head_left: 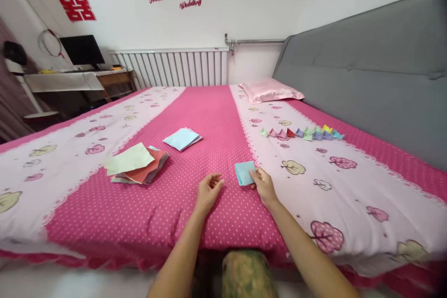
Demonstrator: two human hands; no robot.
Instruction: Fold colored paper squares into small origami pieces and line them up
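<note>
Left forearm [181, 251]: bare, enters from the lower edge and runs up and slightly right.
Left hand [208, 191]: palm turned inward toward the other hand, fingers [215, 179] loosely curled and parted, holding nothing.
Right forearm [303, 247]: bare, enters from the lower right, angled up and left.
Right hand [263, 186]: back upward, wrist straight, fingers bent down with the tips drawn near the thumb; whether they close fully cannot be told.
Both hands: near each other, level, not touching.
</note>
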